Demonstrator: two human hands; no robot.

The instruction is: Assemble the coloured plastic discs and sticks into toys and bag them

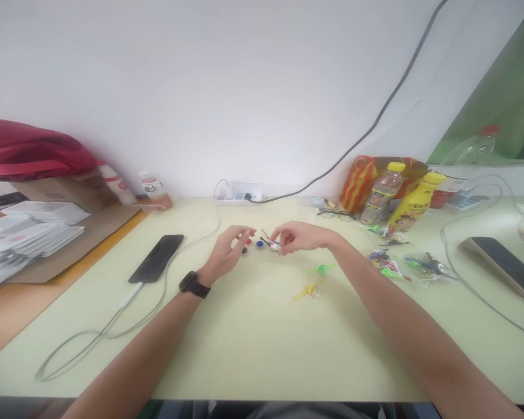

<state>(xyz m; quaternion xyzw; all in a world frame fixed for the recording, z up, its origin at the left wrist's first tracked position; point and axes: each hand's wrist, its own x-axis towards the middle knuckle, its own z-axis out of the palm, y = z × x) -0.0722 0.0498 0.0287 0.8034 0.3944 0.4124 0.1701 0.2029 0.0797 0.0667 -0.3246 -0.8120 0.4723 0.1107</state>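
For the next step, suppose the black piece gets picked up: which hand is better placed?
Probably the left hand: it is beside the black piece and looks empty. The right hand is farther off and seems to pinch a small white piece.

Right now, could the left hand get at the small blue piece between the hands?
Probably yes. The blue piece lies close to the left hand, with nothing apparent blocking the way, though the right hand is also near.

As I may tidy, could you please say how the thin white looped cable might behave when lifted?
The cable is probably floppy, lying in a loose loop; lifting it might drag the flat black phone it plugs into.
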